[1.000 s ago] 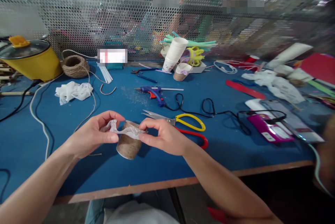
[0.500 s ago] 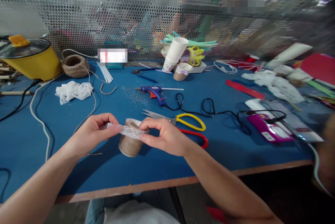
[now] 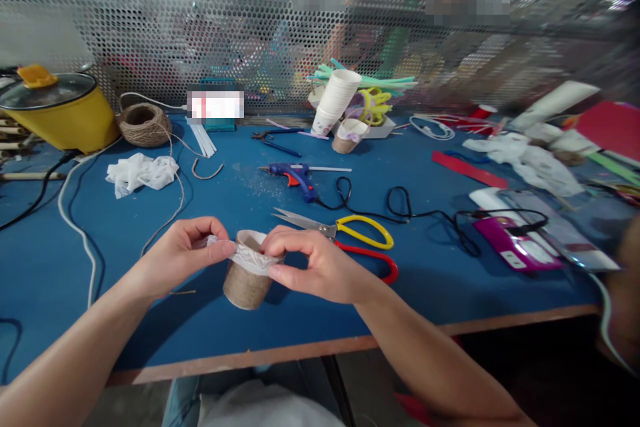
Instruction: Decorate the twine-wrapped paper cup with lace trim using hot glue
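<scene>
Your left hand (image 3: 183, 257) and right hand (image 3: 315, 268) each pinch one end of the lace strip (image 3: 249, 258). Its long axis runs hand to hand across the rim of the twine-wrapped cup (image 3: 245, 286), midway between them.

Rough twine-wrapped cup (image 3: 247, 280), white lace strip (image 3: 249, 257), matt blue tabletop (image 3: 150, 327), glossy plastic-handled scissors (image 3: 365, 234)

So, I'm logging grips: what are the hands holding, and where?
A white lace strip, stretched along the rim of the twine-wrapped cup: left hand pinches its left end, right hand its right.
</scene>
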`<state>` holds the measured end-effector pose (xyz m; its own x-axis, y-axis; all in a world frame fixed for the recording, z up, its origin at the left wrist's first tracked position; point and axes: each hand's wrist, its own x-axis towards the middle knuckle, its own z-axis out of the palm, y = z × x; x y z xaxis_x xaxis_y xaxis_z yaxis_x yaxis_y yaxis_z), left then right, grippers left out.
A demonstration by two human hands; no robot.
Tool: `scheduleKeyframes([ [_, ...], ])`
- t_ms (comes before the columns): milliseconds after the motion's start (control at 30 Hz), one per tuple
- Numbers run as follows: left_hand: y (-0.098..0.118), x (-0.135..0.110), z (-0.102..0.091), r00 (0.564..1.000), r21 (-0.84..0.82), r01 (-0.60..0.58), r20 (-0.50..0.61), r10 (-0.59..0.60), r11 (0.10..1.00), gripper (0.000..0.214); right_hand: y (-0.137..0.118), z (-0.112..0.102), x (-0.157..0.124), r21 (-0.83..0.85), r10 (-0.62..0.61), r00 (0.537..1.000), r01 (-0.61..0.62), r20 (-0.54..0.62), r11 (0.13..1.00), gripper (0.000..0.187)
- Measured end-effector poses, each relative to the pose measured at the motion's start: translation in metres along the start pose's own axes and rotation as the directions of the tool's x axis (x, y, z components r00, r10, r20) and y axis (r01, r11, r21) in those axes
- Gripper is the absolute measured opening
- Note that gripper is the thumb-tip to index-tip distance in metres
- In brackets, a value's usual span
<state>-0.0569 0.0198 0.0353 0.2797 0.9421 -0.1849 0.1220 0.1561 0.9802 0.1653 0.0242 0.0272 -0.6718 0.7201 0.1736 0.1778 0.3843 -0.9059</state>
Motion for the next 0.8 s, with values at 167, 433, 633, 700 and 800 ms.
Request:
scheduleKeyframes([
  [167, -0.0001, -0.0001, 0.0004, 1.000, 0.009, 0.000, 0.009, -0.001, 1.000, 0.023, 0.0002, 0.0004, 0.0000, 0.010, -0.028, 1.000, 0.028, 0.013, 1.000, 0.004],
  [433, -0.0022, 0.0002, -0.0012, 0.999, 0.002, -0.008, 0.054, 0.008, 1.000, 0.023, 0.0021, 0.0009, -0.0007, 0.046, -0.037, 0.999, 0.037, 0.016, 0.998, 0.004],
  [633, -0.0039, 0.0012, -0.0011, 0.994, -0.117, -0.049, 0.090, 0.060, 0.992, 0.025, 0.0000, 0.0014, -0.0010, 0.079, -0.030, 1.000, 0.029, 0.011, 0.996, 0.001],
  [700, -0.0044, 0.0011, -0.0011, 0.993, -0.169, -0.028, 0.108, 0.047, 0.985, 0.025, -0.0004, 0.0014, -0.0012, 0.091, -0.032, 0.999, 0.030, 0.018, 0.995, 0.001],
  [800, -0.0052, 0.0001, -0.0014, 0.988, -0.240, 0.024, 0.152, 0.014, 0.970, 0.022, 0.0006, 0.0010, -0.0016, 0.127, -0.039, 0.998, 0.033, 0.040, 0.991, 0.002],
])
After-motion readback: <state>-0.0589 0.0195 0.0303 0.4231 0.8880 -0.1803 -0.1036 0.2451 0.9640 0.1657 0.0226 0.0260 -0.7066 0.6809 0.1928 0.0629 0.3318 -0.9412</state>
